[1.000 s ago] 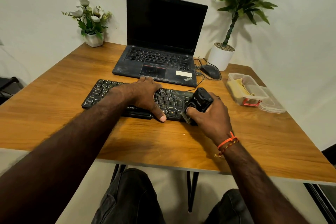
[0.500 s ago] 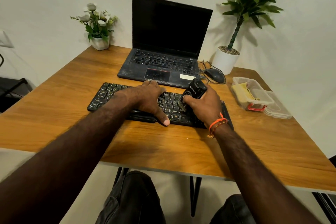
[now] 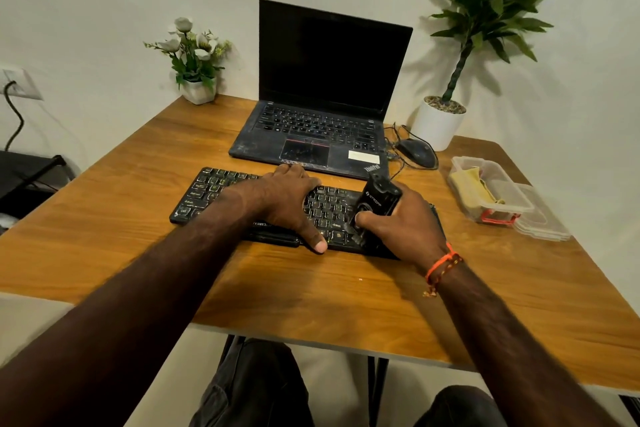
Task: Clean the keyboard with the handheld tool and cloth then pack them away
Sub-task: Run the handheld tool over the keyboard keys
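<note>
Right hand (image 3: pixel 410 222) grips tool (image 3: pixel 375 206) on keyboard (image 3: pixel 207 189); left hand (image 3: pixel 285 199) braces.

A home office corner: an open laptop (image 3: pixel 322 114), separate keyboard (image 3: pixel 214 191) and mouse (image 3: pixel 415 152) on a wooden surface (image 3: pixel 311 295) against a plain wall, potted plants (image 3: pixel 438 121) at its far corners, a wall socket (image 3: pixel 20 83) left.

Black keyboard (image 3: pixel 214 194), black handheld tool (image 3: pixel 377 204), yellow cloth (image 3: pixel 476 184), orange wristband (image 3: pixel 441 262), brown wood-grain table (image 3: pixel 311 295).

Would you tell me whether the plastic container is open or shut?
Open: the container shows the yellow cloth inside, and its lid lies beside it.
</note>
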